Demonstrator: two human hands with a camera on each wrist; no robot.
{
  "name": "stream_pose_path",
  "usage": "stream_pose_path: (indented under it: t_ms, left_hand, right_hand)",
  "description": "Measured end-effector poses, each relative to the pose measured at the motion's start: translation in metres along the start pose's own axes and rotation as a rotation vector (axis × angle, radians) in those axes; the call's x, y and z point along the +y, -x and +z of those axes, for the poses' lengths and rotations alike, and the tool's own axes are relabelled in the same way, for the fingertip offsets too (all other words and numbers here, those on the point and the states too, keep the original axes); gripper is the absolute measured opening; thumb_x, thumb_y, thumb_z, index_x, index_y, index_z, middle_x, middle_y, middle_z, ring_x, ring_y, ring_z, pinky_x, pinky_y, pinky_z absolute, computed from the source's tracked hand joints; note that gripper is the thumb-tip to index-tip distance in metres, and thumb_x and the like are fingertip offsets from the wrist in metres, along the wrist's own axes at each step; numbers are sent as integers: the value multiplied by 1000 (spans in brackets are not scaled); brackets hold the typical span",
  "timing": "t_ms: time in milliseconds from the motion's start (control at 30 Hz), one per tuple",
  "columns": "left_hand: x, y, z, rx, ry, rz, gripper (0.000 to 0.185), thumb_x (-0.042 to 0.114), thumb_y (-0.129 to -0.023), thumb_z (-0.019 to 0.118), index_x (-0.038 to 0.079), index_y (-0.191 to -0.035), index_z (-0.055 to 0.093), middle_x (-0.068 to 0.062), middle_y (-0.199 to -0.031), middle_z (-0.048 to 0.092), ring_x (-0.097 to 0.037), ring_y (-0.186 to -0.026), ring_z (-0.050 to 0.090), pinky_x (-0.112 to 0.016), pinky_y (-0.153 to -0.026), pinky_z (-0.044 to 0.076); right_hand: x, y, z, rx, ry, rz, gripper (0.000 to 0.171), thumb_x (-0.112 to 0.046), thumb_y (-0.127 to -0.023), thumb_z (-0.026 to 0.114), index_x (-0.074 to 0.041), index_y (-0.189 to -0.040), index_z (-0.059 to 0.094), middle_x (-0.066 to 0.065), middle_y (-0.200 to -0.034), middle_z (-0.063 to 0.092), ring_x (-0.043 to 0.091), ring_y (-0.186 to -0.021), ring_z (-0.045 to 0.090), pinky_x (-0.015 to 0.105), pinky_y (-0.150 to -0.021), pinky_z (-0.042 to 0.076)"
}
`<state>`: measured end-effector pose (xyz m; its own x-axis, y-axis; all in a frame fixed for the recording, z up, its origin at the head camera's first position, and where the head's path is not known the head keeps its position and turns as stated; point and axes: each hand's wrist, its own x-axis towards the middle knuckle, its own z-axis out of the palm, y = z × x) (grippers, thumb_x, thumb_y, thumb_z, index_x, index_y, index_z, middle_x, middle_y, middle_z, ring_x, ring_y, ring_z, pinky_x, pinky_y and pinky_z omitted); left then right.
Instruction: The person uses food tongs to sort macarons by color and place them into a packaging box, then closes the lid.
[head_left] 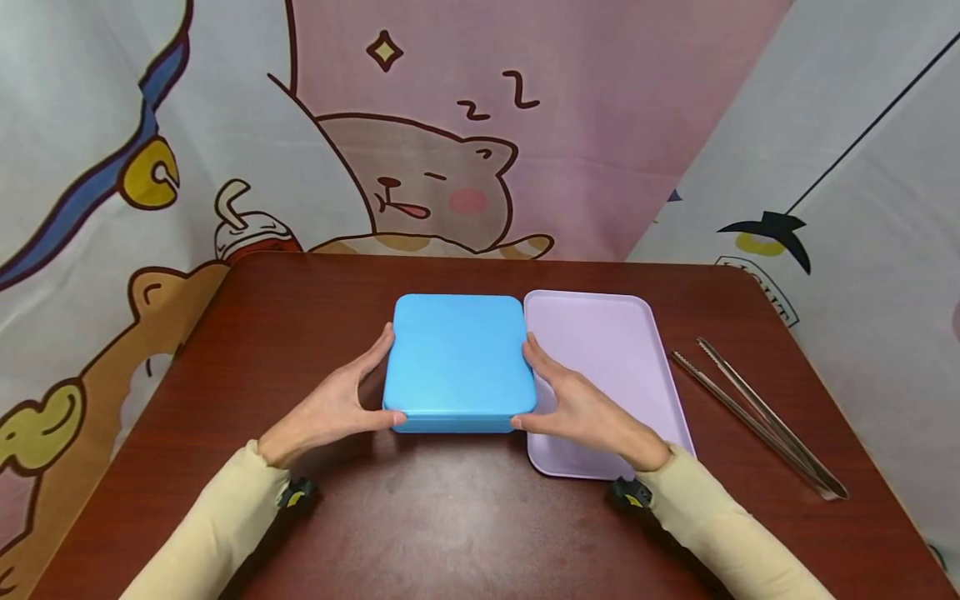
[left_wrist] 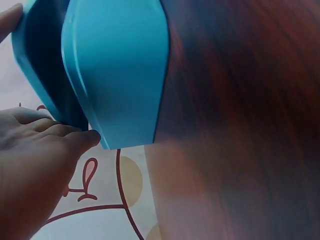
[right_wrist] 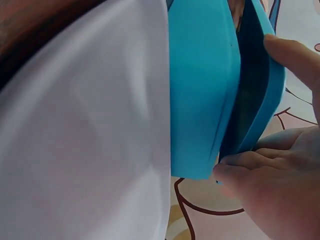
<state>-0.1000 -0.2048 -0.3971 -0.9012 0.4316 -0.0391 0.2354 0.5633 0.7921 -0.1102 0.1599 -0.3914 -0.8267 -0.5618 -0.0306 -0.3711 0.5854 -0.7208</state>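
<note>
Cartoon-printed cloth hangs behind and beside our dark red-brown wooden table, showing a sleeping bear on pink and, to the left, a blue ribbon with a yellow bell. On the middle of the table sits a bright blue, rounded-square plastic box with a lid, and we grip it from both sides. Our left hand curls against the box's left edge, fingers up along the side and thumb at the near corner; our right hand mirrors it on the right edge. In the left wrist view the fingertips of our left hand press at the seam between the blue lid and the base below it, and a dark gap shows there, so the lid stands slightly apart from the base on that side. The right wrist view shows the same: the fingers of our right hand pinch the lid's rim, with a gap between lid and base. Just beside the box, touching its right edge, lies a pale lilac rectangular plastic tray; our right hand rests over its near left part. Well to the right of the tray, a pair of long metal tongs lies slantwise on the table. Cream sleeves cover both forearms
</note>
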Motion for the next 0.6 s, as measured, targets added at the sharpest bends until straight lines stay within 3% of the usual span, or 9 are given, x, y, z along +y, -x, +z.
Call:
stream_pose_path:
  t_ms: [267,600]
  left_hand:
    - [-10,-3,2,-20,-20,13,119,42,-83,87,11,-168,10,-7,-174,2,-31,-158,15,-61,-119,24]
    - [-14,-8,1,-49,-36,14,118,41,-83,86,11,-168,10,-6,-174,0,-32,-157,15,-62,-119,24]
  right_hand:
    - [1,-5,5,-9,37,-32,110,-38,-88,85,4,-163,17,17,-172,7,32,-155,20,52,-119,30]
    - [4,-9,9,-23,35,-11,109,-38,-88,85,4,-163,17,19,-171,6,33,-155,19,52,-119,30]
